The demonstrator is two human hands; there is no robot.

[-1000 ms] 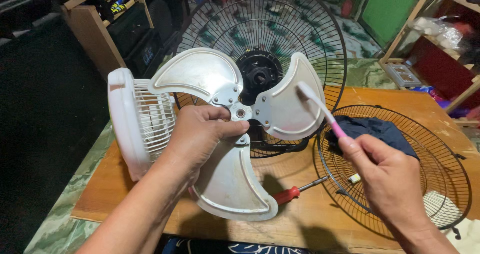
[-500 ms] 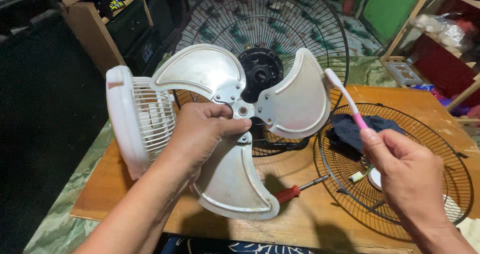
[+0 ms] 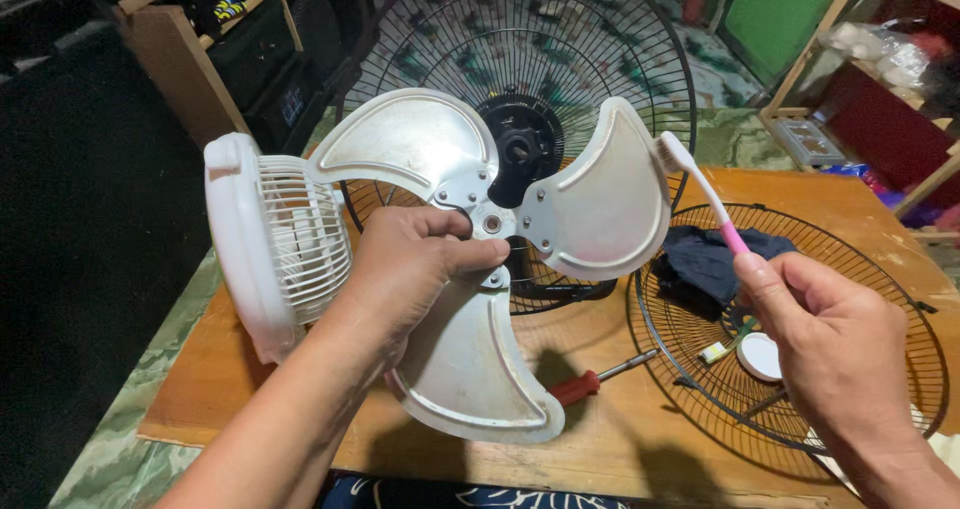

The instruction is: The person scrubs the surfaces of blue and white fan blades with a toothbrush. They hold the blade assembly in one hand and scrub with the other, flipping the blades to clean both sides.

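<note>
While left hand (image 3: 415,269) grips fan blade (image 3: 470,269) | right hand (image 3: 840,354) pinches toothbrush (image 3: 700,189) | grille (image 3: 880,299) holds cloth (image 3: 705,259)

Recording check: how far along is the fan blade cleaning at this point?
Done: the front grille is off, lying flat on the wooden board, and the three-blade propeller is off the motor. In hand: left hand grips its hub, right hand holds a toothbrush at one blade's edge. Left: the blades look dull; reassembly not begun.

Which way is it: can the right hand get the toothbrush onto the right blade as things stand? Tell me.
Probably yes. The right hand holds the toothbrush with its head right at the right blade's edge, and nothing lies between them.
</note>
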